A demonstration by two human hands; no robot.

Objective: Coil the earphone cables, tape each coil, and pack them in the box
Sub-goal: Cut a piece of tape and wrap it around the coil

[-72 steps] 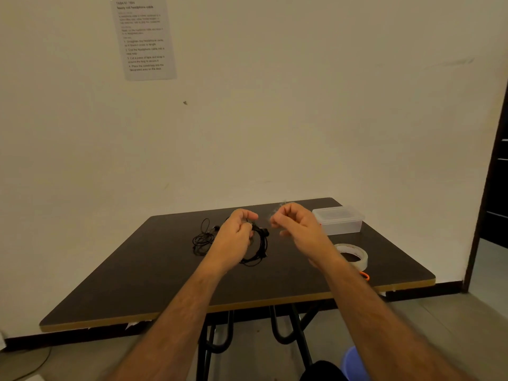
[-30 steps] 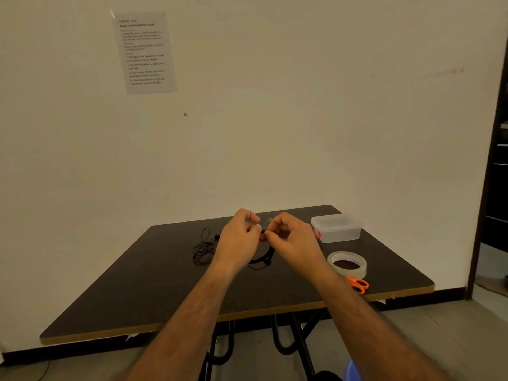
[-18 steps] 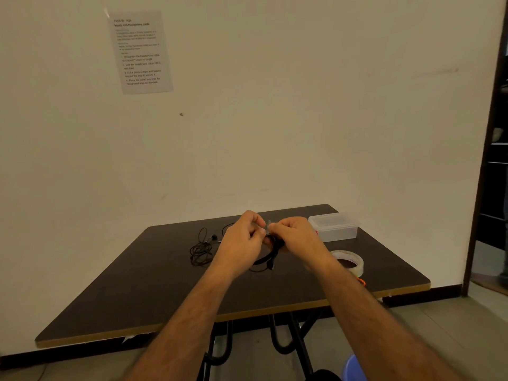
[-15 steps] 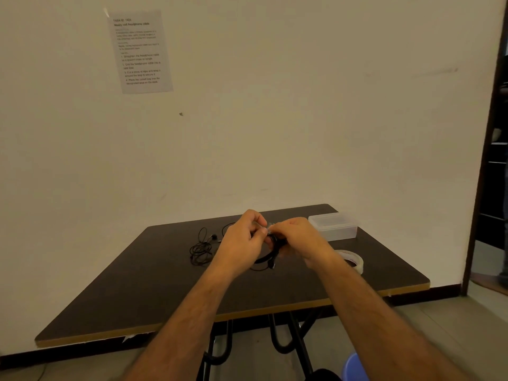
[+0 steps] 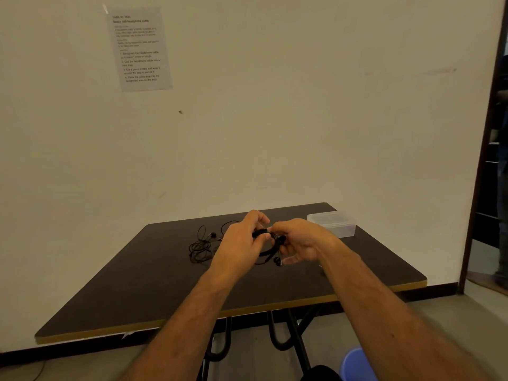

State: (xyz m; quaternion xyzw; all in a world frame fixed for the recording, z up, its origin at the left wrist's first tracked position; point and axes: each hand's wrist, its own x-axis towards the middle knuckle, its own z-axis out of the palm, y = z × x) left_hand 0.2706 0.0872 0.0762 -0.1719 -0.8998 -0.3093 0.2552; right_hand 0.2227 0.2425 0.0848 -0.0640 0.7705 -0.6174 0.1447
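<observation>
Above the middle of the dark table (image 5: 154, 292) both hands hold a coiled black earphone cable (image 5: 270, 250). My left hand (image 5: 242, 240) pinches the top of the coil between thumb and fingers. My right hand (image 5: 298, 242) grips the coil's right side with curled fingers, and an earbud dangles just below it. Any tape on the coil is too small to make out. A second, loose black earphone cable (image 5: 200, 247) lies on the table to the left of my left hand. A clear plastic box (image 5: 332, 224) with its lid on sits at the far right corner.
My right forearm hides the tape roll and scissors seen earlier. A printed sheet (image 5: 138, 48) hangs on the wall behind the table. A blue stool (image 5: 356, 364) stands under the table's near right side, and a dark doorway (image 5: 494, 171) opens at the right.
My hands came together from apart and closed on the coil. My right hand has since turned over the coil's right side, and its forearm now covers the tape roll.
</observation>
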